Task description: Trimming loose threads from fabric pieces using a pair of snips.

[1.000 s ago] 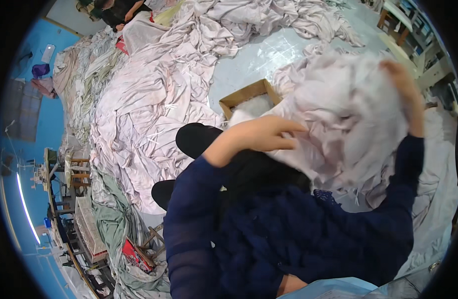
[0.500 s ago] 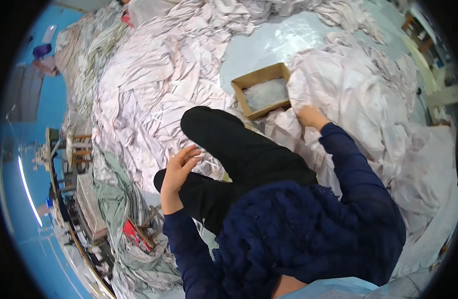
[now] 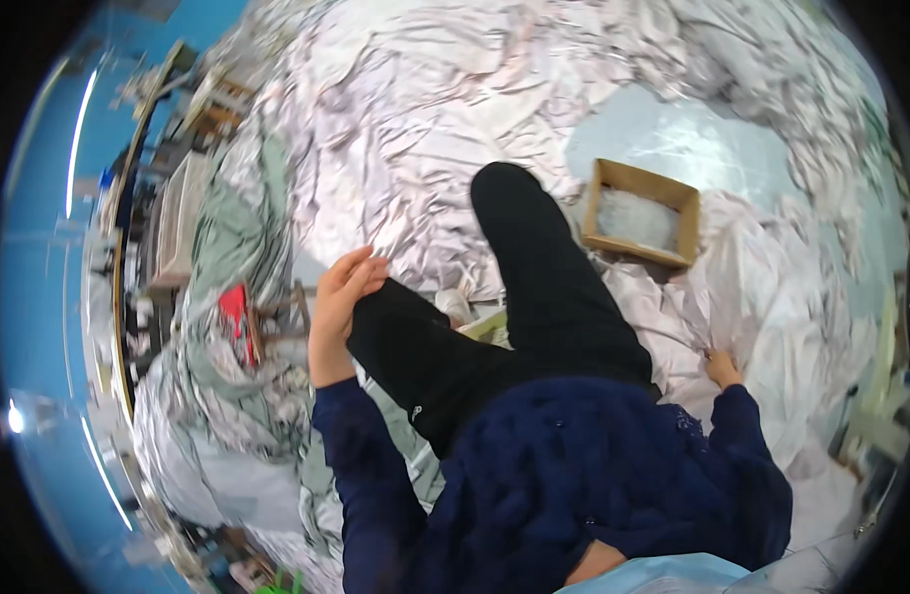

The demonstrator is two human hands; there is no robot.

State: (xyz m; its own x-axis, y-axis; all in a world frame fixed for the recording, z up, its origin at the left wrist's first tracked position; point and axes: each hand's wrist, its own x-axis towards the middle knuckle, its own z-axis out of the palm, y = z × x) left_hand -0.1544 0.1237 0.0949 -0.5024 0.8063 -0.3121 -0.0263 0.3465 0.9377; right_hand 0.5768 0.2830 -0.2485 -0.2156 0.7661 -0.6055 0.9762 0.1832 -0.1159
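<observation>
At the right, my right hand (image 3: pixel 722 366) is closed on a bunched part of the pale pinkish-white fabric (image 3: pixel 762 272), and folds run from its fingers up through the cloth. My left hand (image 3: pixel 344 297) holds nothing; its fingers are loosely bent and stretched out just above my left knee, in black trousers (image 3: pixel 574 297). An open cardboard box (image 3: pixel 691 223) stands beyond my right knee, beside the fabric. Inside it lies a clear, crumpled plastic-looking material (image 3: pixel 633 220).
Heaps of pale fabric (image 3: pixel 415 109) spread across the floor ahead. Grey-green cloth (image 3: pixel 239 223) piles up at the left, near a red object (image 3: pixel 237 322) and a cluttered bench (image 3: pixel 128 287). Bare grey floor (image 3: pixel 673 129) shows behind the box. Between my legs is something yellowish-green (image 3: pixel 487 327).
The view has turned, so the box now appears further right. My right hand has drawn back from beside the box, gripping the fabric. My left hand stays by the left knee.
</observation>
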